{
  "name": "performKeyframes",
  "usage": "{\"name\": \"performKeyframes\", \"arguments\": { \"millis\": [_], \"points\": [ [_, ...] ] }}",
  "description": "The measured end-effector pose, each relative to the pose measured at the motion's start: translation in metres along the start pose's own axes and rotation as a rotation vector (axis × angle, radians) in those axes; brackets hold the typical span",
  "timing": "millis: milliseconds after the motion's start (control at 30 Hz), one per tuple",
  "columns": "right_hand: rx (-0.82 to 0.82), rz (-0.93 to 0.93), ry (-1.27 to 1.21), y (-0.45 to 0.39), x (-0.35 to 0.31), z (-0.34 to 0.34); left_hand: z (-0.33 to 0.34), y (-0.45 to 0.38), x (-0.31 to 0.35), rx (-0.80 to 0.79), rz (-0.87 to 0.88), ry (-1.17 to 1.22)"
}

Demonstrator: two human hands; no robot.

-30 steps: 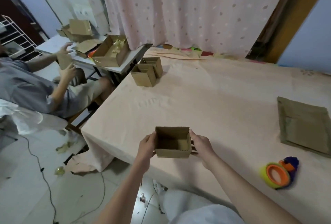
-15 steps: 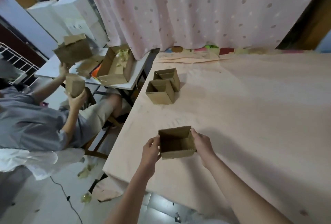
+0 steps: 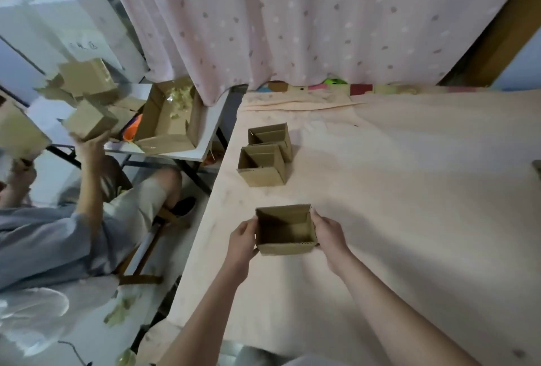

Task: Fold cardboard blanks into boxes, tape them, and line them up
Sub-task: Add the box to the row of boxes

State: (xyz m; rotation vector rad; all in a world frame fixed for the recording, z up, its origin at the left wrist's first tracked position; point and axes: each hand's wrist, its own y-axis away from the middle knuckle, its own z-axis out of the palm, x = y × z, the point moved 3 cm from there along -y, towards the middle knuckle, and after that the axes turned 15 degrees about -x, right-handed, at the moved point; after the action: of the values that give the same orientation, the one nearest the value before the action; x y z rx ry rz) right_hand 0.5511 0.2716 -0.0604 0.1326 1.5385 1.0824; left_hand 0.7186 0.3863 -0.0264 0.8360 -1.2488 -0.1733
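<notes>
Brown corrugated cardboard box (image 3: 285, 229), open side up, sits near the front-left of the table under a peach cloth (image 3: 409, 190), gripped between the left hand (image 3: 241, 238) and right hand (image 3: 328, 232), fingers curled onto its side walls. I'd keep it level, slide it forward and park it square behind the two finished open boxes (image 3: 265, 155).
</notes>
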Motion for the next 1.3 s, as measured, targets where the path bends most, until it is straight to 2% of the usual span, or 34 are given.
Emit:
{"name": "performKeyframes", "arguments": {
  "millis": [300, 500, 900, 1300],
  "points": [
    [0.171, 0.025, -0.046, -0.037, -0.027, 0.052, -0.063, -0.064, 0.032, -0.175, -0.039, -0.054],
    [0.208, 0.059, -0.040, -0.068, -0.048, 0.086, -0.098, -0.110, 0.054, -0.231, -0.055, -0.124],
    [0.232, 0.128, 0.077, -0.142, -0.070, 0.092, -0.114, -0.195, 0.055, -0.262, -0.136, -0.130],
    [0.237, 0.157, 0.160, -0.159, -0.069, 0.091, -0.118, -0.205, 0.050, -0.267, -0.115, -0.115]
  ]
}}
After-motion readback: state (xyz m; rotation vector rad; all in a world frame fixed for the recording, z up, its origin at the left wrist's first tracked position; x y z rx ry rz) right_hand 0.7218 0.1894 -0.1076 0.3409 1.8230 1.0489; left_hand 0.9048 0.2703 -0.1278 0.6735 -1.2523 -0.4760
